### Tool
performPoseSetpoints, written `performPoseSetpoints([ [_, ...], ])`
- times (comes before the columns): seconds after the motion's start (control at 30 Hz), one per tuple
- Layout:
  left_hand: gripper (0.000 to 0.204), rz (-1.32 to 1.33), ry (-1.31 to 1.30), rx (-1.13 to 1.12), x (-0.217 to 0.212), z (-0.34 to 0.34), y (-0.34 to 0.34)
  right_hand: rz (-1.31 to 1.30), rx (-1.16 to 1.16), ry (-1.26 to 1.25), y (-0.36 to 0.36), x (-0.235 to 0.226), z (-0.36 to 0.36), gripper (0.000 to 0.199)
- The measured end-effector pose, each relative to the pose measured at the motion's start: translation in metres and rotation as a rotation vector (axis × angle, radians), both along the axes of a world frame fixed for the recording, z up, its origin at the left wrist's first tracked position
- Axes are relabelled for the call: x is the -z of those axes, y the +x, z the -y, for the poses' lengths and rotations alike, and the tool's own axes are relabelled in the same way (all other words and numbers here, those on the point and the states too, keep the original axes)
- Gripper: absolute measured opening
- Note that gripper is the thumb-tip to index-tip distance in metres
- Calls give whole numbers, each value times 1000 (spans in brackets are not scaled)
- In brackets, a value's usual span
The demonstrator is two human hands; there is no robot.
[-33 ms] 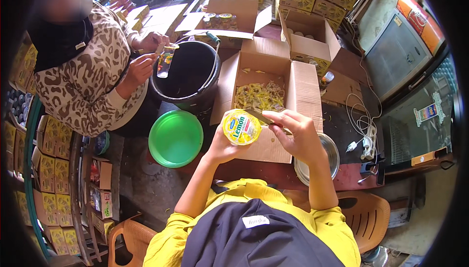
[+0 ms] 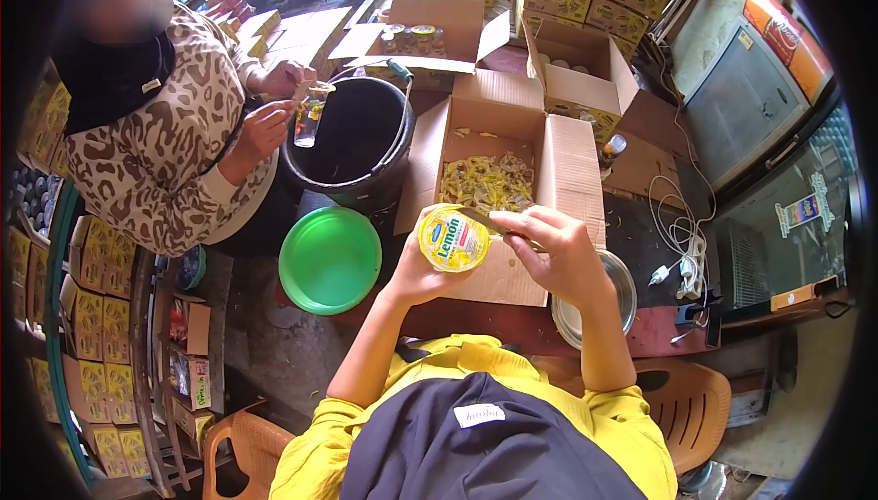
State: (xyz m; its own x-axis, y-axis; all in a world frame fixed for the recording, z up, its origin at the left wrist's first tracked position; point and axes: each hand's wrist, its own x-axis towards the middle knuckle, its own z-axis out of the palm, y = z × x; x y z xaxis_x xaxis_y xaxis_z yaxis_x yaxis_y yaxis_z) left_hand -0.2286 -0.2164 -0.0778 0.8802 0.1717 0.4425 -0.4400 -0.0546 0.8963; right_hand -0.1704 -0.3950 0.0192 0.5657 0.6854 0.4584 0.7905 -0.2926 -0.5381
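Grips a yellow-lidded cup [image 2: 453,238] in the left hand [image 2: 414,273], lid side up, and pinches a knife-like blade [image 2: 481,219] in the right hand [image 2: 553,249]. Now lays the blade over the lid's upper right edge, no longer just beyond it; seems thereby set to bear on the rim, though cannot tell contact from overlap. Just ahead, opens into a cardboard box [image 2: 574,171] of yellowish scraps [image 2: 485,180], with room to move above them. Hemmed by a metal bowl [image 2: 625,292] under the right forearm [image 2: 605,349] and a green basin [image 2: 329,264] left of the left hand; ends bodyward at the desk [image 2: 654,342].
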Motion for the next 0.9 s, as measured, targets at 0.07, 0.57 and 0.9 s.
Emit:
performPoseSetpoints([
  [0.07,53,20,-27,12,-8,-2,3,48,-82,-96,3,-2,-2,35],
  [0.57,50,29,38,74,-12,-17,37,211,-242,-242,36,-22,-28,30],
  [0.9,47,38,30,61,-11,-21,44,230,-253,-321,42,-22,-35,31],
])
